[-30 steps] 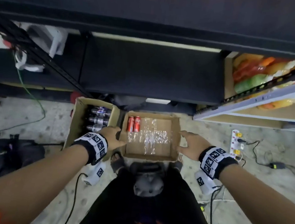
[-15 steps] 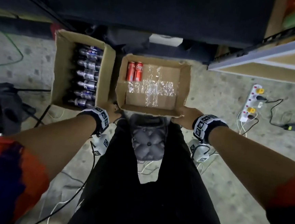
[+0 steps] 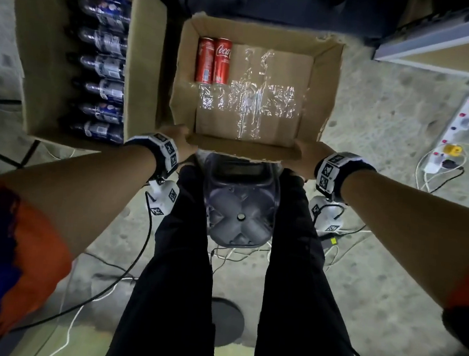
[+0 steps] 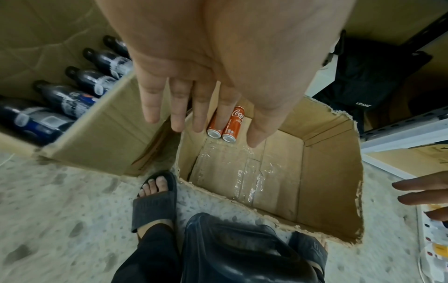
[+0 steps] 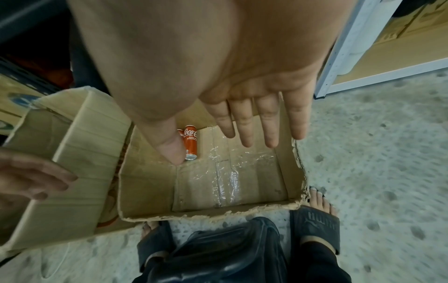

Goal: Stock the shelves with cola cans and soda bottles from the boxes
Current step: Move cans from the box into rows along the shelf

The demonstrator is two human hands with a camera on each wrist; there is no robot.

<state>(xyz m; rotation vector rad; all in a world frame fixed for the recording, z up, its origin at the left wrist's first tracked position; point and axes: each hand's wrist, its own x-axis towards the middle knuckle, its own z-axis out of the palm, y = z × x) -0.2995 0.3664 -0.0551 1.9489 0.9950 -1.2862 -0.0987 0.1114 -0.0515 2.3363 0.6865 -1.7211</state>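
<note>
I've pulled both hands back toward the box's (image 3: pixel 247 150) near edge; left hand (image 4: pixel 206 76) and right hand (image 5: pixel 242 86) spread flat, holding nothing. Two cans (image 3: pixel 213 61) remain inside.

Can box (image 3: pixel 324 80): matt brown corrugated cardboard, rim torn and fuzzy; glossy crinkled clear tape (image 3: pixel 248 102) seen across bottom. Cola cans (image 3: pixel 213 61): smooth glossy red metal, silver ends. Bottle box (image 3: pixel 37 47): same matt cardboard. Soda bottles (image 3: pixel 104 65): shiny dark plastic, paper-like labels. Floor (image 3: pixel 381 111): speckled stone-like, matt. Slides (image 5: pixel 315 224): matt black rubber-like, noted.
</note>
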